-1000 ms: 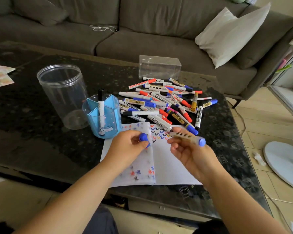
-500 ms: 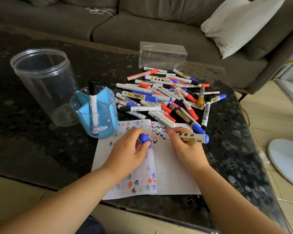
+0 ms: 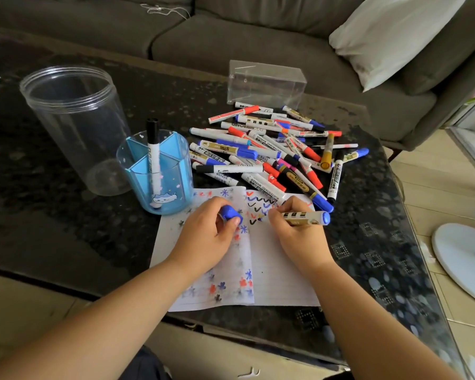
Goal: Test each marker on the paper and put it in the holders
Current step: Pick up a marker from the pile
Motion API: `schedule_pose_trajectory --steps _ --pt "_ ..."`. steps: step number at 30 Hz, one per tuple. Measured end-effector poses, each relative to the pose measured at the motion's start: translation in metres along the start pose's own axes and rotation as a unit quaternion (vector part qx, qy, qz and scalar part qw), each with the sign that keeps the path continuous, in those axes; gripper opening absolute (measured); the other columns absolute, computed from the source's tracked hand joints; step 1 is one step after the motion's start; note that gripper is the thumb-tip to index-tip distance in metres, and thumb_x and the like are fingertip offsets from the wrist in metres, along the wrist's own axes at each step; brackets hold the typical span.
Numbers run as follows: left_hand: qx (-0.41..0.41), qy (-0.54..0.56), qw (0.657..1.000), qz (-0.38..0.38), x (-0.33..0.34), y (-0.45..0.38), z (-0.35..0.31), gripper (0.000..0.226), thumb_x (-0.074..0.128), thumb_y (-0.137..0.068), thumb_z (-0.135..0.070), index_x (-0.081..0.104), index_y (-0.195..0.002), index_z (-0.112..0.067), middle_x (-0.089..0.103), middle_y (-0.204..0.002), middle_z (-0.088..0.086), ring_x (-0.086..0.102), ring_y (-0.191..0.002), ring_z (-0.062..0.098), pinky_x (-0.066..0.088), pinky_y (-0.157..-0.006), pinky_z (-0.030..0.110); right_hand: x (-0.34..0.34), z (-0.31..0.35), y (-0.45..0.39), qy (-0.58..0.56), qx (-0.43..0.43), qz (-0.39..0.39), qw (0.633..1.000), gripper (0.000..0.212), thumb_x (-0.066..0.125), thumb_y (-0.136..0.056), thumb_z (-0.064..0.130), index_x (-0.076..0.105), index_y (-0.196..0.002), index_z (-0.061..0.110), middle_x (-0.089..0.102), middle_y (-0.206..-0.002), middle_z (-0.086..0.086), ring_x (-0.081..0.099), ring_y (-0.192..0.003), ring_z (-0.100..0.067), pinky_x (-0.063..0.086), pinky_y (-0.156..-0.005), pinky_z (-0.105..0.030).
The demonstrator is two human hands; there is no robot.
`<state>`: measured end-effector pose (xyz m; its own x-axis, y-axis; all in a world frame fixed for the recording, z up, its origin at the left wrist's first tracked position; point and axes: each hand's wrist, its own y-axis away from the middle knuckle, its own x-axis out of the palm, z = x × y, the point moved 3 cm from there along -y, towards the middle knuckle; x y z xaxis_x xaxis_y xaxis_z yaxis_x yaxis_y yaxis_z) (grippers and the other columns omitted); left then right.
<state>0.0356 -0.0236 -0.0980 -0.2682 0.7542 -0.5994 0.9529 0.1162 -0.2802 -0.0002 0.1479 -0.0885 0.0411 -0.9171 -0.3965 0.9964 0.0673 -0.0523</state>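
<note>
The right hand point(image 3: 299, 229) pinches the white-barrelled blue marker point(image 3: 299, 216) low over the lined white paper point(image 3: 280, 270), while the left hand point(image 3: 209, 234) grips its blue plastic cap point(image 3: 230, 213). The marker lies nearly flat, long axis left-right, tip pointing left at the squiggles. A short, light stroke on bare paper should suffice, then recap it before the blue divided plastic holder point(image 3: 159, 174) at far left.

Blue cap point(image 3: 230, 213) — paper point(image 3: 274, 270) white, red-blue-black squiggles.
</note>
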Motion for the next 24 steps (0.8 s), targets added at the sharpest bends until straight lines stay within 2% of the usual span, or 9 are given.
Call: schedule_pose_trajectory --steps 3,6,9,12,17,18,21,23,24 --pt "0.0 0.0 1.0 -0.002 0.001 0.0 0.001 0.009 0.062 -0.086 -0.017 0.054 -0.089 -0.017 0.054 -0.078 -0.01 0.052 -0.072 0.01 0.036 -0.064 0.01 0.002 -0.002 -0.002 0.01 0.002 0.011 1.0 0.023 0.065 -0.086 0.02 0.053 -0.07 0.009 0.046 -0.047 0.012 0.034 -0.043 -0.004 0.029 -0.043 -0.023" --pt "-0.001 0.001 1.0 -0.012 0.001 -0.001 0.002 0.008 0.063 -0.085 -0.015 0.055 -0.089 -0.014 0.052 -0.076 -0.011 0.051 -0.07 0.013 0.036 -0.064 0.011 0.002 -0.005 -0.004 0.028 0.007 0.016 0.999 0.022 0.064 -0.084 0.019 0.052 -0.068 0.01 0.043 -0.048 0.011 0.034 -0.045 -0.007 0.03 -0.044 -0.024" --pt "0.0 0.002 1.0 -0.008 0.001 0.0 0.002 0.008 0.062 -0.086 -0.016 0.055 -0.09 -0.014 0.053 -0.078 -0.01 0.051 -0.072 0.012 0.037 -0.064 0.013 0.0 -0.009 -0.006 0.028 0.012 0.008 0.999 0.025 0.062 -0.082 0.019 0.048 -0.061 0.017 0.041 -0.048 0.01 0.034 -0.045 -0.01 0.029 -0.045 -0.025" --pt "-0.001 0.006 1.0 -0.006 0.001 0.0 0.003 0.008 0.061 -0.087 -0.017 0.054 -0.091 -0.016 0.058 -0.082 -0.004 0.053 -0.074 0.013 0.038 -0.065 0.014 0.0 -0.008 -0.006 0.02 0.007 -0.014 1.0 0.032 0.062 -0.084 0.018 0.044 -0.059 0.019 0.041 -0.047 0.011 0.033 -0.046 -0.009 0.028 -0.045 -0.025" --pt "-0.051 0.047 0.997 0.02 -0.001 0.001 0.004 0.011 0.059 -0.088 -0.014 0.053 -0.093 -0.022 0.063 -0.088 -0.003 0.061 -0.08 0.013 0.048 -0.072 0.024 -0.005 -0.003 -0.004 -0.042 0.041 -0.02 0.998 0.031 0.06 -0.088 0.017 0.043 -0.063 0.015 0.038 -0.049 0.007 0.03 -0.045 -0.009 0.027 -0.042 -0.02" --pt "-0.07 0.062 0.995 0.028 -0.003 0.0 0.004 0.012 0.058 -0.088 -0.013 0.054 -0.094 -0.023 0.064 -0.088 -0.003 0.062 -0.08 0.011 0.049 -0.073 0.024 -0.008 -0.001 -0.003 -0.069 0.059 -0.017 0.996 0.03 0.059 -0.09 0.018 0.043 -0.064 0.015 0.039 -0.049 0.005 0.031 -0.045 -0.009 0.028 -0.042 -0.019" --pt "-0.134 0.161 0.976 0.056 -0.014 -0.001 -0.002 0.019 0.061 -0.088 -0.012 0.056 -0.09 -0.03 0.065 -0.093 -0.007 0.062 -0.078 -0.005 0.046 -0.068 0.007 -0.015 0.012 0.004 -0.168 0.081 0.0 0.982 0.031 0.056 -0.092 0.016 0.044 -0.063 0.015 0.038 -0.047 0.006 0.028 -0.046 -0.01 0.027 -0.045 -0.021" --pt "-0.19 0.258 0.945 0.058 -0.023 0.001 -0.011 0.017 0.061 -0.088 -0.012 0.06 -0.094 -0.028 0.068 -0.095 -0.006 0.063 -0.078 -0.007 0.046 -0.07 0.006 -0.018 0.028 0.013 -0.226 0.071 0.025 0.971 0.034 0.054 -0.093 0.011 0.046 -0.061 0.016 0.034 -0.048 0.006 0.023 -0.046 -0.01 0.021 -0.048 -0.026" --pt "-0.216 0.319 0.921 0.056 -0.027 0.005 -0.018 0.016 0.061 -0.087 -0.011 0.063 -0.096 -0.024 0.069 -0.094 -0.003 0.064 -0.079 -0.003 0.048 -0.073 0.01 -0.02 0.036 0.018 -0.246 0.059 0.039 0.967 0.034 0.054 -0.093 0.009 0.047 -0.061 0.016 0.032 -0.048 0.006 0.022 -0.047 -0.01 0.02 -0.049 -0.027"
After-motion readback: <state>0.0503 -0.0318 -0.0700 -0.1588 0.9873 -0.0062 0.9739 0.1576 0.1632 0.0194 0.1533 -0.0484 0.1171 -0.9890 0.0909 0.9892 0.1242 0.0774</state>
